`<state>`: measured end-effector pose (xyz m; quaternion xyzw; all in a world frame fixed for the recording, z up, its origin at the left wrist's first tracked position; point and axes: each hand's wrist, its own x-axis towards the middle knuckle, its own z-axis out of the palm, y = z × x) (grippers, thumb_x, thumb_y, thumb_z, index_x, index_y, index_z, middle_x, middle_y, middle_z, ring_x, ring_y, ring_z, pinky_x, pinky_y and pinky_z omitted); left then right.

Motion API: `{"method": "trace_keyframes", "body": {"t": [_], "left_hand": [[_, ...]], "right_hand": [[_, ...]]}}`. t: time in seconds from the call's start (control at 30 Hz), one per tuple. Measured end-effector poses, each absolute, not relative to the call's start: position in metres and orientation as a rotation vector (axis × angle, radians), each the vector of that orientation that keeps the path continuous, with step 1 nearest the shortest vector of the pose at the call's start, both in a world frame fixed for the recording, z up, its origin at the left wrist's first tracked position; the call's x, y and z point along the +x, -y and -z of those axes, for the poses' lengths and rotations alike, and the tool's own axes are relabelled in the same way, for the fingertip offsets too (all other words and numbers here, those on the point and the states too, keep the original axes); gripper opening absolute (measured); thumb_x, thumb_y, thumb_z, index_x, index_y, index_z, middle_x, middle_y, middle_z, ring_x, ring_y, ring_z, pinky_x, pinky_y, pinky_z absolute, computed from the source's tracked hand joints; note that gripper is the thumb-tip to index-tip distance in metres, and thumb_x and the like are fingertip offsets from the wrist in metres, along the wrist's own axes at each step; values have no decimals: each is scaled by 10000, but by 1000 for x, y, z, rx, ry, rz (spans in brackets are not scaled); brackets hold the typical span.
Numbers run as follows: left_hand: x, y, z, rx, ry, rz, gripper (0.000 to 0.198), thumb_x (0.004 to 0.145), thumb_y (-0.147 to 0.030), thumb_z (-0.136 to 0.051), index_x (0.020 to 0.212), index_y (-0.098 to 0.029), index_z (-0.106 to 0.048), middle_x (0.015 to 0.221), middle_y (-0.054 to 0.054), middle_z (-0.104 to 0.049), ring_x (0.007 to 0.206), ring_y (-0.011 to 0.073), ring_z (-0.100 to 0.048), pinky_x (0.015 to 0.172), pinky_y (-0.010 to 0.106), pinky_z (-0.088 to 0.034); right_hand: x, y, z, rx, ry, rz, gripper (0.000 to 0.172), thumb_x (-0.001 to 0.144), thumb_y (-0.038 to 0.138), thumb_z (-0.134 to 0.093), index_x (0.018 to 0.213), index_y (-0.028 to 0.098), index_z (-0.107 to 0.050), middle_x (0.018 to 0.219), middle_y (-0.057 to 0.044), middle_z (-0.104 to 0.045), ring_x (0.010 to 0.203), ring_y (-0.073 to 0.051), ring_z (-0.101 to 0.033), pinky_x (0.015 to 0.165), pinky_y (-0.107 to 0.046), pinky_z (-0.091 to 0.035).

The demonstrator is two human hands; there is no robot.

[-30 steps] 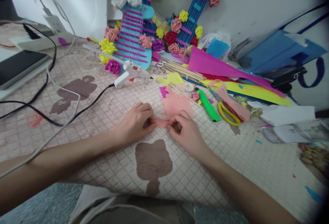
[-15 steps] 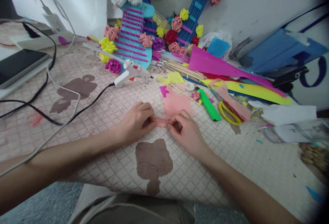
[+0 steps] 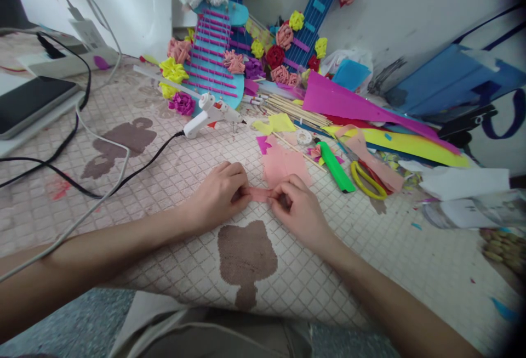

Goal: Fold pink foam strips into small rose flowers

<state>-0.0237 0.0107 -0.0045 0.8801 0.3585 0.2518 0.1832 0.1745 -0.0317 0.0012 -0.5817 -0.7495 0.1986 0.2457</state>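
Note:
A narrow pink paper strip [image 3: 259, 194] is stretched between my two hands just above the quilted table cover [image 3: 172, 177]. My left hand [image 3: 217, 196] pinches its left end with curled fingers. Its right end is pinched by my right hand [image 3: 298, 210], thumb and fingers closed. Just behind the hands lies a larger piece of the same pink paper [image 3: 283, 164].
A white glue gun [image 3: 209, 115] with a black cord lies behind. To the right lie a green cutter [image 3: 335, 167], yellow-handled scissors [image 3: 367, 180], wooden sticks [image 3: 291, 111] and coloured sheets [image 3: 353, 106]. Blue frames with paper flowers [image 3: 217, 62] lean on the wall. A phone [image 3: 28, 103] rests far left.
Both hands have stayed in place on the pink strip with only small finger motion. The view has shifted slightly.

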Motion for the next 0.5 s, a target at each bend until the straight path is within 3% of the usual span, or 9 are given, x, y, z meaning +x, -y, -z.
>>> {"method": "trace_keyframes", "body": {"t": [0.4, 0.5], "left_hand": [[-25, -14, 3, 2366, -949, -742, 120, 787, -76, -532, 810, -162, -613, 863, 47, -595, 853, 191, -539, 788, 345, -442], [-24, -13, 2, 2389, -959, -723, 89, 812, -122, -553, 785, -157, -630, 855, 54, -588, 846, 193, -535, 788, 347, -439]], "right_hand": [[176, 32, -4, -1528, 2056, -615, 143, 803, 88, -525, 827, 217, -579, 907, -15, -554, 754, -134, -564, 665, -275, -437], [172, 33, -4, -1572, 2060, -564, 66, 822, 161, -557, 831, 213, -596, 909, -23, -560, 762, -146, -580, 667, -287, -443]]}}
